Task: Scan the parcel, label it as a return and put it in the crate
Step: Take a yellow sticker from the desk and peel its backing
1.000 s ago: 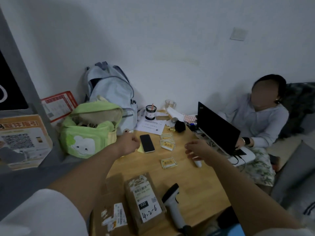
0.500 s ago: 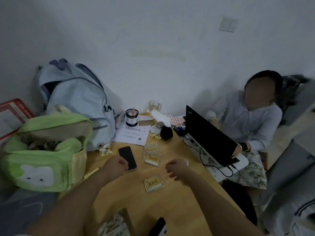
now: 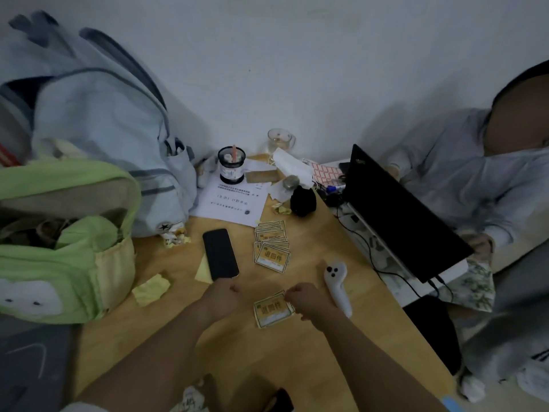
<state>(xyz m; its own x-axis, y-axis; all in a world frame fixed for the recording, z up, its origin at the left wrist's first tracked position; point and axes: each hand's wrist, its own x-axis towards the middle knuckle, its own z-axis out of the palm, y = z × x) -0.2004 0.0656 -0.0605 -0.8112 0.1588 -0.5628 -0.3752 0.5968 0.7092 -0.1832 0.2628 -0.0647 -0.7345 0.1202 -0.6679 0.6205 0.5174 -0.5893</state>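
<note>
A single yellow return label (image 3: 269, 312) lies on the wooden table (image 3: 312, 361) between my hands. My right hand (image 3: 310, 301) is curled, its fingertips pinching the label's upper right corner. To the left of the label my left hand (image 3: 222, 295) is a closed fist with nothing visible in it. A fanned stack of the same labels (image 3: 271, 245) lies farther back. Only the top of the brown parcel (image 3: 190, 399) and the dark head of the scanner (image 3: 280, 399) show at the bottom edge. No crate is in view.
A black phone (image 3: 221, 254) lies just beyond my left hand, and a white ghost-shaped object (image 3: 337, 286) beside my right. A green bag (image 3: 68, 263) and blue backpack (image 3: 98, 120) fill the left. A seated person's open laptop (image 3: 401, 212) lines the right edge.
My view has moved forward, pushing the parcel and scanner to the bottom edge. Both hands have come down and closer together, and my right hand now touches the single label.
</note>
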